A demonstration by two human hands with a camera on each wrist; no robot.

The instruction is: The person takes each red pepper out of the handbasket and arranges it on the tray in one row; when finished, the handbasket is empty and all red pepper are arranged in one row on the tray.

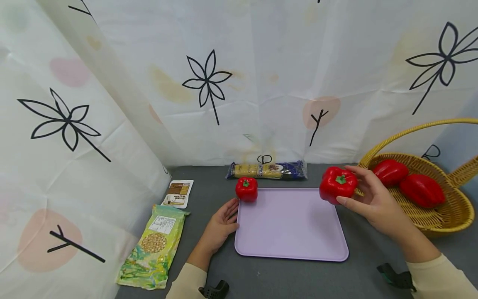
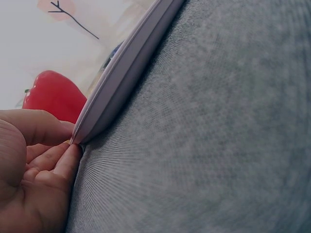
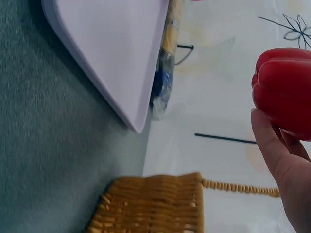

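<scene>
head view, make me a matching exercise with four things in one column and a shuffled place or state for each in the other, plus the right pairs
1. left hand
2. right hand
3. wicker basket
4. blue-and-yellow packet

a. contains two red peppers
b. lies behind the purple tray
c. touches the purple tray's left edge
d. holds one red pepper

Pairs: 1-c, 2-d, 3-a, 4-b
</scene>
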